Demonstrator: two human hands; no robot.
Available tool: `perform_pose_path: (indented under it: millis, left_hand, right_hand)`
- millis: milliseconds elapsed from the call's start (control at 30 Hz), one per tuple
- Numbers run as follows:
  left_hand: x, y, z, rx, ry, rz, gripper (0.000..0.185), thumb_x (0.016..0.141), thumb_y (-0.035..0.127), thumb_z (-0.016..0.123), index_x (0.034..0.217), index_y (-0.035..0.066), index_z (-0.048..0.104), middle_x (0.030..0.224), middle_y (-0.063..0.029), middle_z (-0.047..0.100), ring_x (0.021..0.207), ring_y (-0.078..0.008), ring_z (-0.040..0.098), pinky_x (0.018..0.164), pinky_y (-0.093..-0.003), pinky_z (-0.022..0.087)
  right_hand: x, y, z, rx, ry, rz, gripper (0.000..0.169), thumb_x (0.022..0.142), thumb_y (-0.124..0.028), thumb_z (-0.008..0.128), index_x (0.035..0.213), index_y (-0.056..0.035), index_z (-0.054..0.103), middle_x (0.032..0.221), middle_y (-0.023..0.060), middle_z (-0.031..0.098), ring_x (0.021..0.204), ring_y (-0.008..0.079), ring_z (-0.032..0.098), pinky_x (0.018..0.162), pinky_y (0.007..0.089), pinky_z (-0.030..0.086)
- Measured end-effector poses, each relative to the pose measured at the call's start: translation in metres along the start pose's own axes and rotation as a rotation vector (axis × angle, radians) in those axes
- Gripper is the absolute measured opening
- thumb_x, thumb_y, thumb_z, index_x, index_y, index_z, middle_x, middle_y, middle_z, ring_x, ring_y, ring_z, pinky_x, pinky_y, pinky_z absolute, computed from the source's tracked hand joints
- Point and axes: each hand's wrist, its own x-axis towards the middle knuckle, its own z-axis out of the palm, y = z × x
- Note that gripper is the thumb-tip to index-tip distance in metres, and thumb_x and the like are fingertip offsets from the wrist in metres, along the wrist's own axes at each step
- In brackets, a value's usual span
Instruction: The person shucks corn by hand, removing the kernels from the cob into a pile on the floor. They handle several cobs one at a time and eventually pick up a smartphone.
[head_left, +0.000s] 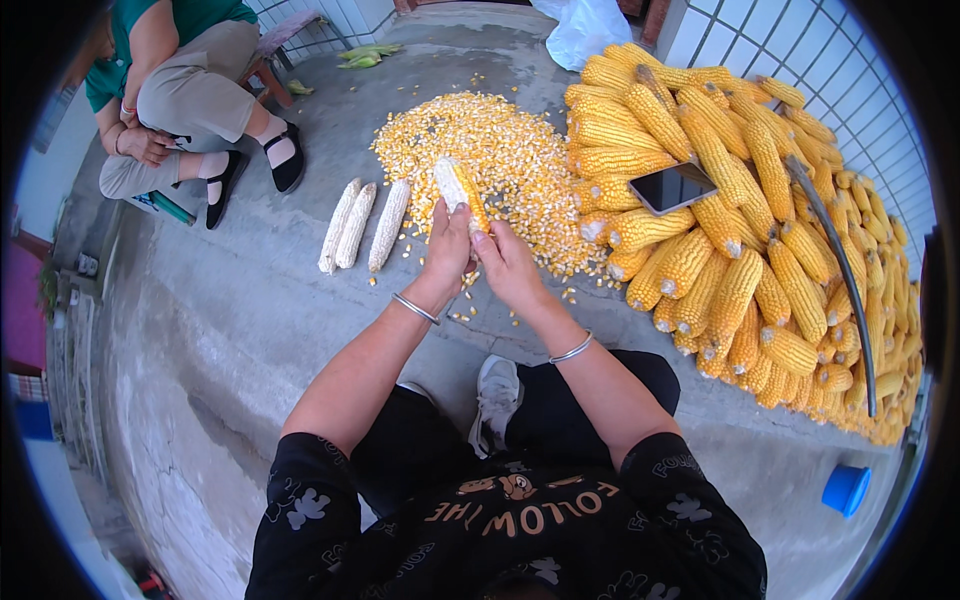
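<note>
A partly shelled corn cob (459, 184) is held upright before me, pale and bare on its left side, with yellow kernels along its right. My left hand (450, 247) grips its lower end. Against the same lower end my right hand (506, 259) presses, thumb on the kernels. Behind and below the cob spreads a heap of loose corn kernels (517, 157) on the concrete floor. Left of the heap lie several bare cobs, one of them a white cob (389, 225) nearest the kernels. A large pile of unshelled yellow corn ears (720, 292) stands at the right.
A smartphone (673, 187) and a dark curved rod (836, 262) rest on the ear pile. Another person (199, 97) sits at upper left. Green husks (367, 54), a translucent plastic bag (589, 34) and a blue tub (846, 490) are on the floor; tiled wall at right.
</note>
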Motion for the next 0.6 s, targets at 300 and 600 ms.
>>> perform_pose_path:
  millis: [300, 600]
  left_hand:
    - [-0.002, -0.005, 0.013, -0.052, -0.083, 0.037, 0.022, 0.089, 0.027, 0.034, 0.104, 0.012, 0.041, 0.065, 0.0, 0.045, 0.043, -0.0072, 0.041, 0.028, -0.021, 0.026]
    - [0.009, -0.007, -0.005, -0.034, -0.199, -0.102, 0.024, 0.09, 0.032, 0.03, 0.093, 0.011, 0.041, 0.066, -0.004, 0.047, 0.043, -0.0125, 0.041, 0.034, -0.0237, 0.03]
  right_hand:
    - [0.006, 0.021, 0.003, 0.201, 0.277, 0.053, 0.02, 0.087, -0.022, 0.039, 0.078, -0.0049, 0.044, 0.059, 0.0031, 0.042, 0.048, 0.012, 0.04, 0.042, 0.0273, 0.034]
    - [0.023, 0.019, -0.015, 0.565, 0.181, 0.471, 0.028, 0.088, -0.029, 0.038, 0.086, -0.0043, 0.049, 0.071, 0.0061, 0.05, 0.06, 0.0124, 0.047, 0.049, 0.0269, 0.039]
